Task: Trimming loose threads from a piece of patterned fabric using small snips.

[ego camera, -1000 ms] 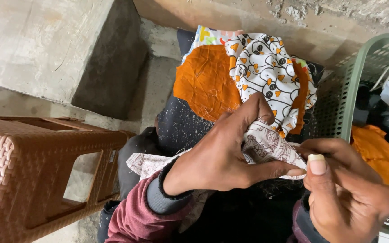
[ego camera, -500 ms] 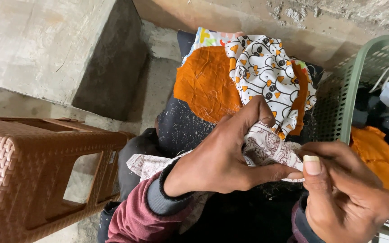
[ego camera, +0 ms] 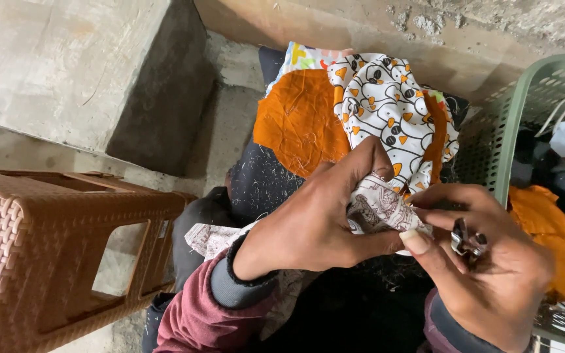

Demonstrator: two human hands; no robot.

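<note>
Your left hand [ego camera: 308,225] pinches a patterned white-and-brown cloth [ego camera: 377,210] between thumb and fingers, above your lap. Your right hand [ego camera: 492,268] meets it, fingertips pressed on the cloth's edge, a small metal tool [ego camera: 467,240] tucked in its palm. Orange and printed scraps [ego camera: 361,111] lie beyond; a green basket [ego camera: 524,111] stands right, a brown stool [ego camera: 53,248] left.

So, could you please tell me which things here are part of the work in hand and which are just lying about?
In hand:
- left hand
- right hand
- patterned cloth scrap
- small metal tool

Lying about:
- brown plastic stool
- green basket
- orange cloth
- white printed cloth
</note>
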